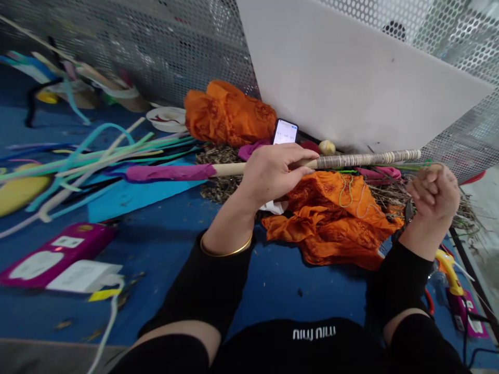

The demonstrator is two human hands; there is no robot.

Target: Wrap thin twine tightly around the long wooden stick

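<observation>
My left hand (273,169) is closed around the middle of a long wooden stick (230,169), which lies nearly level across the view. Purple fabric (171,173) covers its left end, while grey and cream thread (358,159) is wound in bands along the right part. Off the stick's right end, my right hand (434,189) is raised with curled fingers; whatever they pinch is too small to make out. Below the wound part lies a crumpled orange cloth (327,223) with loose thin threads on it. A lit phone (286,132) leans behind my left hand.
Fuzzy pipe cleaners (97,150) and a magenta power strip (58,254) with a white charger are at the left. Another orange cloth bundle (230,114) sits behind. At the right are dried stems (390,195) and a yellow glue gun (448,270). A white board (351,72) stands behind.
</observation>
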